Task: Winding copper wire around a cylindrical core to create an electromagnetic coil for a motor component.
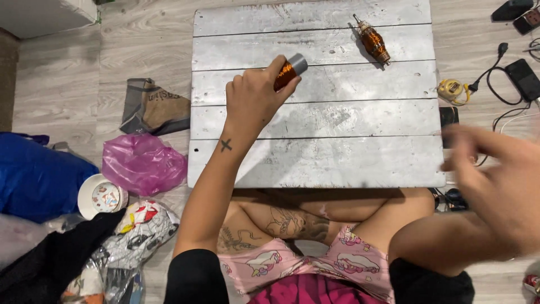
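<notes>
My left hand (253,98) is closed around a copper-wound motor part with a grey metal end (292,68), held just above the grey plank board (337,157). A second copper-wound rotor with a thin shaft (372,39) lies at the board's far right. My right hand (495,174) is blurred, off the board's right edge, fingers spread and holding nothing. My crossed legs sit under the board's near edge.
Left of the board on the wood floor lie a brown boot (157,107), a pink plastic bag (143,163), a paper cup (101,196), a blue bag (34,174) and clothes. To the right are a yellow tape measure (451,90), a black charger with cables (523,79) and phones (520,14).
</notes>
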